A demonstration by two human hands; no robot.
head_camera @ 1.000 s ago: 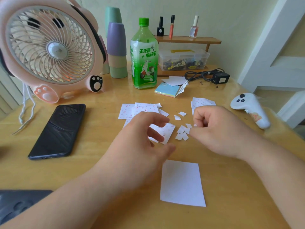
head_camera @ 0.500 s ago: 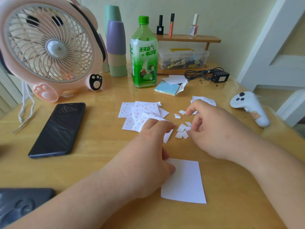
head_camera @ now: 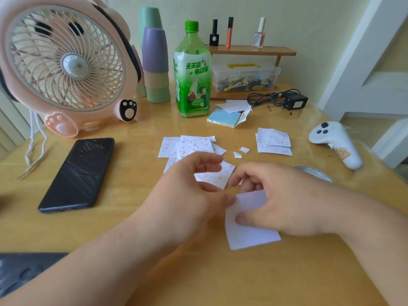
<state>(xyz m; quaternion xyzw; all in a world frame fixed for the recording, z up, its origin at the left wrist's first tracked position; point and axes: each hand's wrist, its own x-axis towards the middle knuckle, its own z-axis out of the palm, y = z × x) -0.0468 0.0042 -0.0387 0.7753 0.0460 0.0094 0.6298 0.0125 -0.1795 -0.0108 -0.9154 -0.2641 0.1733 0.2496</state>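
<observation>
A plain white paper sheet (head_camera: pixel 249 236) lies on the wooden table (head_camera: pixel 136 217) near me. My right hand (head_camera: pixel 278 199) pinches its far part, thumb on top and fingers curled over the edge. My left hand (head_camera: pixel 187 195) hovers just left of it with loosely curled fingers, and its thumb tip touches the sheet's far-left corner. Below those fingers lies a cherry-patterned paper piece (head_camera: pixel 217 178). More patterned pieces (head_camera: pixel 187 146) sit behind it, another stack (head_camera: pixel 273 141) lies to the right, and small white scraps (head_camera: pixel 240 152) are between them.
A black phone (head_camera: pixel 77 173) lies at the left and a pink fan (head_camera: pixel 66 65) stands behind it. Stacked cups (head_camera: pixel 155 62), a green bottle (head_camera: pixel 192 71), sticky notes (head_camera: pixel 224 118), a clear box (head_camera: pixel 245 76) and a black adapter (head_camera: pixel 294 101) stand at the back. A white controller (head_camera: pixel 335 142) and a tape roll (head_camera: pixel 315 173) lie at the right.
My right hand came back from the scraps toward me and took hold of the white sheet. My left hand drew back from the patterned piece, which now lies on the table.
</observation>
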